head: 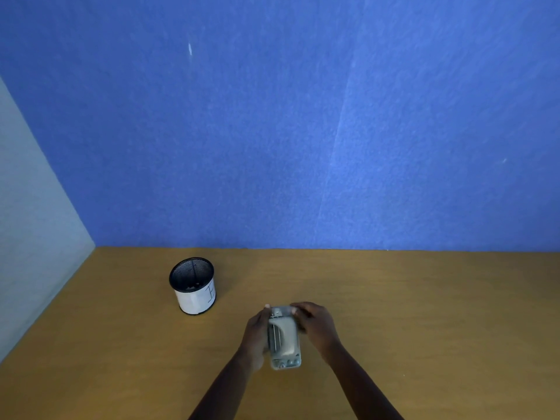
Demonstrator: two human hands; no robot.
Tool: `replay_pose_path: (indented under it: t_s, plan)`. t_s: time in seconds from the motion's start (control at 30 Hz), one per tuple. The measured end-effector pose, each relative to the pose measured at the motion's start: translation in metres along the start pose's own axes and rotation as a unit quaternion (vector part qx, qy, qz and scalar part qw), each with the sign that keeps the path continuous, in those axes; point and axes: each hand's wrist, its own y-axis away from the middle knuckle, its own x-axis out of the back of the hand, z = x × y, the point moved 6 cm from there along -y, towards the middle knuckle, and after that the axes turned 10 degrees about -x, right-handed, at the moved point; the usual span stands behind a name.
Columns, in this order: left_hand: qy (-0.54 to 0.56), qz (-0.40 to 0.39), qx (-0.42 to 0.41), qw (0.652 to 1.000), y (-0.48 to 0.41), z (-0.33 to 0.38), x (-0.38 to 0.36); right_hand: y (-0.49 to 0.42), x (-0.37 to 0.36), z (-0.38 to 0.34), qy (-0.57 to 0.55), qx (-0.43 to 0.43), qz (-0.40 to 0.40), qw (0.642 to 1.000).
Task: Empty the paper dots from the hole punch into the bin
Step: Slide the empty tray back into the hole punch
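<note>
A grey metal hole punch point(284, 338) is held over the wooden table, its long axis pointing away from me. My left hand point(254, 338) grips its left side. My right hand point(318, 324) wraps its right side, with fingers curled over the far end. A small black mesh bin point(192, 285) with a white paper label around its lower part stands upright on the table, to the left of and beyond the hands. A few pale bits lie at the bottom of the bin. The underside of the punch is hidden.
The wooden table point(424, 313) runs back to a blue felt partition point(303, 131). A pale grey side panel point(30, 222) closes off the left. The bin stands about a hand's width from my left hand.
</note>
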Motion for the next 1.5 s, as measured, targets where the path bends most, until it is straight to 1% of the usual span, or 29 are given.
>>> replay_pose_path:
  t_s: [0.03,0.1,0.13,0.2,0.3,0.43,0.53,0.6,0.73,0.87,1.0,1.07,1.13,1.23,1.33,1.5]
  plan:
    - [0.044,0.017,0.004,0.999,-0.001,0.000,0.002,0.001,-0.003,0.009,-0.033,-0.039,-0.026,0.998]
    - [0.116,0.055,0.006,0.992,-0.003,0.001,0.007,0.010,-0.013,0.028,-0.100,-0.116,-0.093,0.984]
    - [0.131,0.069,0.006,0.989,-0.004,0.001,0.010,0.015,-0.017,0.035,-0.124,-0.144,-0.125,0.974]
    - [0.138,0.069,0.001,0.988,-0.005,0.002,0.011,0.022,-0.021,0.042,-0.162,-0.164,-0.158,0.960]
    - [0.139,0.066,-0.003,0.988,-0.003,0.003,0.009,0.023,-0.019,0.040,-0.182,-0.156,-0.145,0.960]
    - [0.105,0.120,-0.011,0.987,-0.003,0.004,0.006,0.023,-0.016,0.039,-0.169,-0.167,-0.105,0.966]
    - [0.090,0.138,-0.011,0.986,-0.001,0.006,0.004,0.023,-0.012,0.037,-0.150,-0.167,-0.088,0.971]
    - [0.087,0.139,-0.007,0.986,0.000,0.006,0.005,0.025,-0.010,0.034,-0.147,-0.167,-0.095,0.970]
    - [0.090,0.131,0.003,0.987,-0.001,0.007,0.004,0.030,-0.006,0.025,-0.156,-0.172,-0.149,0.961]
    - [0.068,0.112,-0.002,0.991,-0.002,0.011,0.002,0.035,-0.006,0.008,-0.196,-0.129,-0.197,0.952]
    - [0.046,0.081,-0.006,0.996,-0.001,0.015,-0.004,0.035,-0.007,0.005,-0.135,-0.090,-0.172,0.972]
    - [0.041,0.071,-0.013,0.997,-0.001,0.016,-0.007,0.033,-0.005,0.008,-0.157,-0.107,-0.151,0.970]
    - [0.024,0.042,-0.015,0.999,0.002,0.015,-0.013,0.031,-0.002,0.010,-0.193,-0.128,-0.135,0.963]
    - [-0.003,-0.004,0.011,1.000,0.009,0.006,-0.021,0.028,0.003,0.010,-0.227,-0.138,-0.111,0.957]
    - [-0.017,-0.040,0.038,0.998,0.015,-0.005,-0.026,0.025,0.008,0.008,-0.236,-0.134,-0.102,0.957]
    - [-0.042,-0.075,0.043,0.995,0.018,-0.009,-0.027,0.023,0.012,0.009,-0.242,-0.139,-0.097,0.955]
